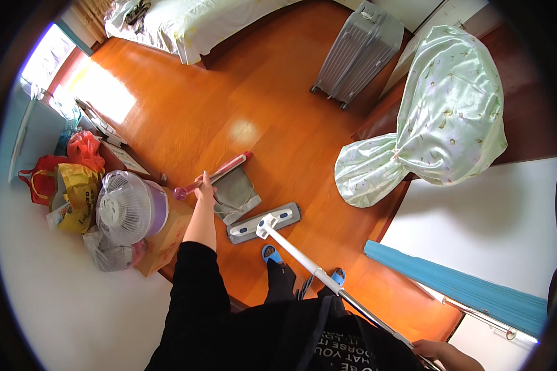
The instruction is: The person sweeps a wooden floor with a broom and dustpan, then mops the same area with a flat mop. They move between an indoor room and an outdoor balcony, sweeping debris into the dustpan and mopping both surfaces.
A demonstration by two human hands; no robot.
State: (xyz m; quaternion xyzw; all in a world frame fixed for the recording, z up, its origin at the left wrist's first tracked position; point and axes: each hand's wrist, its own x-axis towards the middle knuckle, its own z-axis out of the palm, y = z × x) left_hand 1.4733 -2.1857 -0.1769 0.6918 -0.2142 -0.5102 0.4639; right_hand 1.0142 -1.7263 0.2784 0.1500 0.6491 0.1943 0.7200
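My left hand (205, 188) is closed around a pink handle (191, 188) with a rounded knob at its end. Just beyond the fingers is a grey dustpan (237, 185) with a pink rear edge; how the handle joins it is partly hidden by my hand. Close to the dustpan, a flat mop head (265, 223) with a grey pad lies on the floor. Its white and silver pole (315, 269) runs back past my body on the right. At the lower right edge my right hand (438, 352) grips the upper part of this pole.
A fan (125, 206) under clear plastic and several bags (76, 195) crowd the left, beside a cardboard box (167, 241). Ahead are a bed (185, 32) and a silver suitcase (359, 51). A fabric-covered object (445, 111) stands right, near a blue door edge (455, 283).
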